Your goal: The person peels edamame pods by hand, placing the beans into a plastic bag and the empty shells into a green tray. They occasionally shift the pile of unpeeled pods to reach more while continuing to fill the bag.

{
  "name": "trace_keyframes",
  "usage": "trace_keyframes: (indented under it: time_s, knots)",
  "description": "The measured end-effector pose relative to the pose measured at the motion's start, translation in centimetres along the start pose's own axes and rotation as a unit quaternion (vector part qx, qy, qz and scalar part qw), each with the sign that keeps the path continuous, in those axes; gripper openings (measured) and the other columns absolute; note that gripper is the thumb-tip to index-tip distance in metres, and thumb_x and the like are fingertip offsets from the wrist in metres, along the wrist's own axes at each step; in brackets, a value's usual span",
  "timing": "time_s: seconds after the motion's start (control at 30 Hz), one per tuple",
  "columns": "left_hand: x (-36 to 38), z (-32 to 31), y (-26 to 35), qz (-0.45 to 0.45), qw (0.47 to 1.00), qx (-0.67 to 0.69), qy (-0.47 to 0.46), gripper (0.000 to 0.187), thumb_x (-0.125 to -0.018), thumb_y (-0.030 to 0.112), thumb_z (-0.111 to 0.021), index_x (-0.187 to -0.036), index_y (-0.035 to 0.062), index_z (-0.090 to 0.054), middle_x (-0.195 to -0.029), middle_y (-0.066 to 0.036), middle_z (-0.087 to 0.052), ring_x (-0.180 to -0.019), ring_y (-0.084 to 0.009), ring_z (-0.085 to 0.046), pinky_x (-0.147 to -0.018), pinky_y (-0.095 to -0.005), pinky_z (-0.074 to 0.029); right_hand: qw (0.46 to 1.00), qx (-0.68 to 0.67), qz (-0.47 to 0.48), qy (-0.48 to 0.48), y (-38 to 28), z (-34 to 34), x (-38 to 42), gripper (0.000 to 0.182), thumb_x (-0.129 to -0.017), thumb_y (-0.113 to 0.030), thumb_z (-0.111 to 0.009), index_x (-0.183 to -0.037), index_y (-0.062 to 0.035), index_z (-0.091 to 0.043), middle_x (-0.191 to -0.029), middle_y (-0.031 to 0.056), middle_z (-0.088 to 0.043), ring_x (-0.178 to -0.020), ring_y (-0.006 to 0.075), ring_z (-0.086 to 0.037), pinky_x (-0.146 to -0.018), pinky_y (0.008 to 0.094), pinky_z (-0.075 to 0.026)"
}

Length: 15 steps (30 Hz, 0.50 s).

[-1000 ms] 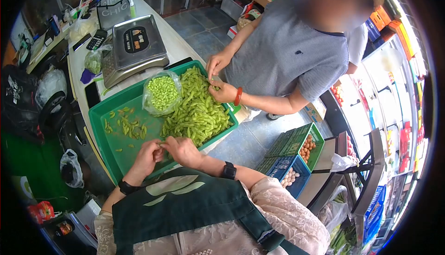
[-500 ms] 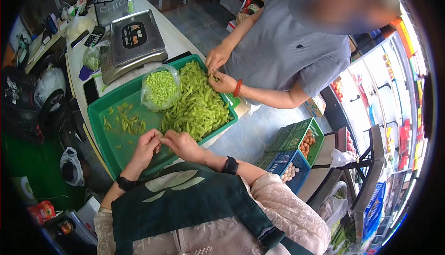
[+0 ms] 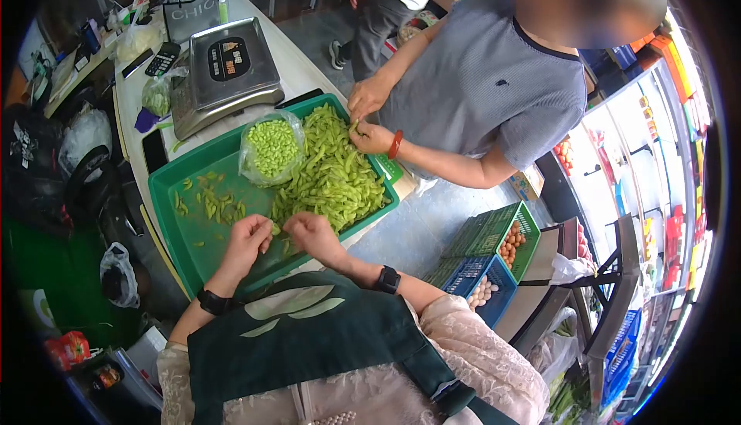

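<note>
Over the near side of a green tray (image 3: 174, 259), my left hand (image 3: 248, 241) is closed with a soybean pod (image 3: 275, 228) pinched at its fingertips. My right hand (image 3: 315, 238) is just to the right, fingers curled together; whatever they hold, if anything, is hidden. Beyond it lies a large heap of green soybean pods (image 3: 336, 174). A clear plastic bag of shelled beans (image 3: 272, 149) rests in the tray against the heap. Scattered pods and empty shells (image 3: 220, 203) lie on the tray's left part.
Across the tray, a person in a grey shirt (image 3: 471, 85) handles a pod. A weighing scale (image 3: 231, 62), calculator (image 3: 163, 59) and phone (image 3: 154, 151) are on the table. Crates with eggs (image 3: 485, 290) stand on the floor at right. Another person (image 3: 386, 16) is at the back.
My hands have moved apart from each other, the right one shifting rightward, and a pod now shows at the left fingertips. Another person has come into view at the back.
</note>
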<state>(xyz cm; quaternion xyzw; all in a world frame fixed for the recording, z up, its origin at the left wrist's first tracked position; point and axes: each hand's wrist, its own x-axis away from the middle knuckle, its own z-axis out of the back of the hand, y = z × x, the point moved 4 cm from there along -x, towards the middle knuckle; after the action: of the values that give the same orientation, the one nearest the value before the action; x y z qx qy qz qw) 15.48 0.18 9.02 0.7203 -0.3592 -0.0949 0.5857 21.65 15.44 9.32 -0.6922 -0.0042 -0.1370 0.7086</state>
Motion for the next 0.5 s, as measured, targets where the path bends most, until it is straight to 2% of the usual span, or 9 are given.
trace_keyframes:
  time_s: [0.07,0.1,0.13,0.17,0.2,0.27,0.3,0.37,0.5]
  knots:
    - [0.0,-0.1,0.5,-0.017,0.99,-0.139,0.029,0.015,-0.09,0.014,-0.06,-0.092,0.0021,-0.052,-0.068,-0.003,-0.053,-0.06,-0.0129,-0.054,-0.054,-0.0254,-0.043,0.999,-0.031,-0.04,0.019,0.0,0.9,-0.1,0.019,-0.089,-0.01,-0.046,-0.083,0.0014,-0.06,-0.059,0.0023,-0.052,-0.049,0.0095,-0.047,-0.046,0.0248,-0.038]
    - [0.0,0.4,0.0,-0.016,0.99,-0.14,0.025,0.015,-0.09,0.014,-0.06,-0.092,0.0021,-0.052,-0.068,-0.003,-0.053,-0.06,-0.0129,-0.054,-0.054,-0.0254,-0.043,0.994,-0.088,-0.069,0.008,-0.1,1.2,0.0,0.02,-0.089,-0.011,-0.046,-0.082,0.0004,-0.061,-0.059,0.0017,-0.051,-0.049,0.0089,-0.046,-0.046,0.0238,-0.037]
    - [0.0,1.6,-0.6,-0.057,0.947,-0.315,0.02,0.02,-0.086,0.014,-0.065,-0.095,0.003,-0.051,-0.077,-0.008,-0.056,-0.069,-0.0199,-0.058,-0.06,-0.031,-0.046,0.985,-0.145,-0.097,-0.001,-0.2,1.4,0.2,0.02,-0.089,-0.012,-0.046,-0.081,-0.0007,-0.061,-0.059,0.001,-0.051,-0.05,0.0082,-0.045,-0.045,0.0228,-0.035]
    - [0.2,2.6,-1.1,-0.098,0.872,-0.48,0.013,0.027,-0.082,0.014,-0.069,-0.099,0.004,-0.05,-0.086,-0.012,-0.058,-0.077,-0.0269,-0.062,-0.066,-0.0366,-0.049,0.983,-0.15,-0.108,0.001,-0.5,1.4,0.4,0.023,-0.09,-0.016,-0.047,-0.077,-0.0021,-0.06,-0.059,0.0,-0.05,-0.05,0.0078,-0.043,-0.045,0.0219,-0.033]
    - [0.7,3.4,-1.5,-0.098,0.871,-0.481,0.004,0.027,-0.082,0.014,-0.069,-0.099,0.004,-0.05,-0.086,-0.012,-0.058,-0.077,-0.0269,-0.062,-0.066,-0.0366,-0.049,0.982,-0.153,-0.109,0.009,-0.4,1.6,0.4,0.023,-0.09,-0.016,-0.047,-0.077,-0.0021,-0.06,-0.059,0.0,-0.05,-0.05,0.0078,-0.043,-0.045,0.0219,-0.033]
    - [1.8,5.3,-2.8,-0.026,0.775,-0.632,0.007,0.038,-0.074,0.015,-0.075,-0.101,0.006,-0.049,-0.103,-0.018,-0.054,-0.091,-0.0379,-0.058,-0.074,-0.046,-0.047,0.984,-0.131,-0.116,-0.023,0.0,1.5,0.5,0.025,-0.091,-0.02,-0.047,-0.077,-0.0023,-0.059,-0.059,0.0003,-0.051,-0.051,0.0081,-0.044,-0.046,0.0225,-0.035]
    - [2.2,6.0,-3.5,-0.028,0.774,-0.632,-0.002,0.038,-0.074,0.015,-0.075,-0.101,0.006,-0.049,-0.103,-0.018,-0.054,-0.091,-0.0379,-0.058,-0.074,-0.046,-0.047,0.984,-0.133,-0.116,-0.014,0.2,1.5,0.6,0.025,-0.091,-0.02,-0.047,-0.077,-0.0024,-0.059,-0.059,0.0003,-0.051,-0.051,0.0081,-0.044,-0.046,0.0225,-0.035]
    - [2.8,7.4,-5.2,0.038,0.741,-0.67,-0.005,0.039,-0.072,0.015,-0.075,-0.1,0.0056,-0.049,-0.109,-0.018,-0.051,-0.095,-0.0407,-0.056,-0.076,-0.0486,-0.046,0.983,-0.135,-0.116,-0.048,0.4,0.8,0.7,0.021,-0.09,-0.016,-0.046,-0.079,-0.002,-0.058,-0.062,0.0012,-0.051,-0.052,0.0082,-0.044,-0.046,0.022,-0.033]
    - [3.7,7.8,-5.5,0.028,0.738,-0.674,0.024,0.038,-0.069,0.01,-0.076,-0.097,0.0056,-0.049,-0.101,-0.019,-0.052,-0.092,-0.041,-0.056,-0.075,-0.048,-0.046,0.981,-0.142,-0.112,-0.074,0.1,-0.2,0.8,0.019,-0.088,-0.014,-0.045,-0.081,-0.0018,-0.058,-0.064,0.0015,-0.052,-0.054,0.0083,-0.045,-0.046,0.0216,-0.032]
